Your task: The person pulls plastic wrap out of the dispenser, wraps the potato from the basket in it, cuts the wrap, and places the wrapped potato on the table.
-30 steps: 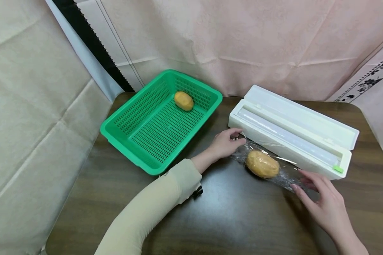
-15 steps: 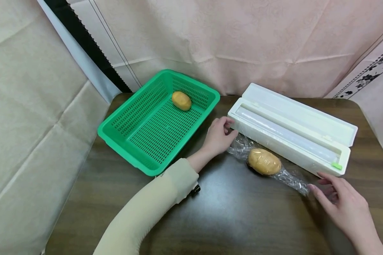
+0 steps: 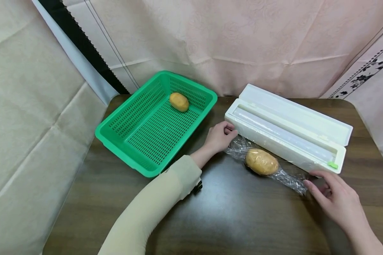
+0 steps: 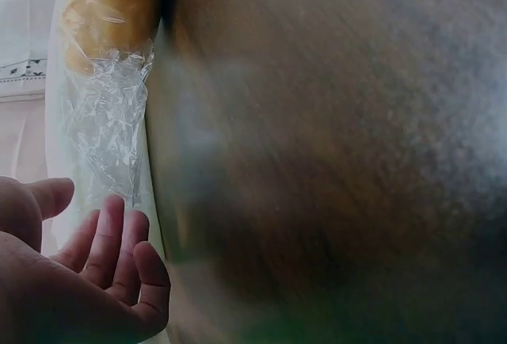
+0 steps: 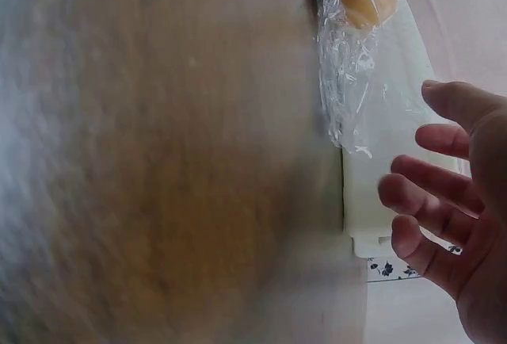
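Observation:
A potato (image 3: 261, 162) wrapped in cling film lies on the dark wooden table, in front of the white cling film box (image 3: 281, 143). The film bunches into a crumpled left tail (image 3: 237, 148) and a narrow twisted right tail (image 3: 288, 181). My left hand (image 3: 218, 137) is at the left tail, its fingers loosely bent; the left wrist view shows the fingertips (image 4: 113, 204) right by the film's end with thumb and fingers apart. Beyond the right tail is my right hand (image 3: 336, 198), fingers loosely spread; in the right wrist view nothing lies between them.
A green plastic basket (image 3: 103, 136) stands to the left with an unwrapped potato (image 3: 179, 102) in its far corner. The box's lid (image 3: 297, 111) is up, showing the film roll (image 3: 282, 134) and a green slider (image 3: 333, 165). Curtain-like cloth (image 3: 242, 46) hangs behind the table.
The right hand has moved off the right film tail, which now lies narrow and twisted. The left hand has drawn back slightly from the left tail. The potato stays in front of the box.

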Available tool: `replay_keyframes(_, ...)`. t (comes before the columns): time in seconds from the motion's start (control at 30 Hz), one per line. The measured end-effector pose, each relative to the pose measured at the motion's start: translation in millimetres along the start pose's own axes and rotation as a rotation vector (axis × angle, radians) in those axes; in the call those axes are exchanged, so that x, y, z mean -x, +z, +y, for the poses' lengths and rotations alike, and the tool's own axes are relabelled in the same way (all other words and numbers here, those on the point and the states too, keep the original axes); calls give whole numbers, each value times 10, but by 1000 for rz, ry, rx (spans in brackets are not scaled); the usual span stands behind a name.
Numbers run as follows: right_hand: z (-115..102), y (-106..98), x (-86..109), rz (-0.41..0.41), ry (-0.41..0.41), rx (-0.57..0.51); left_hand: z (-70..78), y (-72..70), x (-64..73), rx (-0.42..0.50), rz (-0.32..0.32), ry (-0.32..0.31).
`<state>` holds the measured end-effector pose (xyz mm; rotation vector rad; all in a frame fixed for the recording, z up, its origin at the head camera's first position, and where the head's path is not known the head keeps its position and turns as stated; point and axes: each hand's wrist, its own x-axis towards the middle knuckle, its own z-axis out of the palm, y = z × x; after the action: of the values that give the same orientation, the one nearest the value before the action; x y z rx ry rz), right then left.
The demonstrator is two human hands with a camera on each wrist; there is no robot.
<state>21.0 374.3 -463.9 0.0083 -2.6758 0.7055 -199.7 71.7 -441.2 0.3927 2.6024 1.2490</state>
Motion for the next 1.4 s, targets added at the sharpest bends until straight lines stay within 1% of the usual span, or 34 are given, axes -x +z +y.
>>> replay_keyframes(0.13,-82,-8,22,-5,48,-84,0,13,-32,-4,12,-2)
replay_keyframes(0.2,-118,-13,45,8,72,-117,6,27,-53,-12,16,-15)
replay_keyframes(0.27,-140,-7,57,27,76,-149,13,42,-69,-22,18,-31)
replay_keyframes(0.33,-143,9,55,35,59,-165,14,58,-85,-30,21,-40)
replay_keyframes(0.4,-135,34,49,47,9,-162,16,66,-95,-29,23,-43)
replay_keyframes(0.5,-116,60,47,74,-54,-125,-14,95,-144,-33,27,-29)
replay_keyframes(0.57,-104,63,61,100,-72,-100,-115,183,-241,-43,45,-10)
replay_keyframes(0.73,-95,34,99,133,-57,-75,-434,401,-499,-66,97,6)
replay_keyframes(0.87,-100,11,112,142,-55,-69,-567,435,-590,-84,126,-4)
replay_keyframes(0.93,-100,1,119,148,-59,-67,-602,434,-623,-98,129,-12)
replay_keyframes(1.07,-92,7,137,152,-54,-69,-595,405,-641,-121,107,-27)
replay_keyframes(1.2,-77,46,134,136,-40,-92,-548,360,-618,-130,75,-58)
replay_keyframes(1.23,-74,57,129,131,-36,-97,-530,339,-605,-132,67,-66)
replay_keyframes(1.27,-71,68,124,126,-33,-101,-464,304,-556,-151,62,-84)
replay_keyframes(1.3,-69,73,120,122,-31,-104,-429,270,-533,-151,49,-89)
replay_keyframes(1.33,-67,75,116,119,-30,-107,-422,262,-530,-155,47,-89)
replay_keyframes(1.4,-61,68,113,112,-30,-100,-358,204,-482,-152,32,-82)
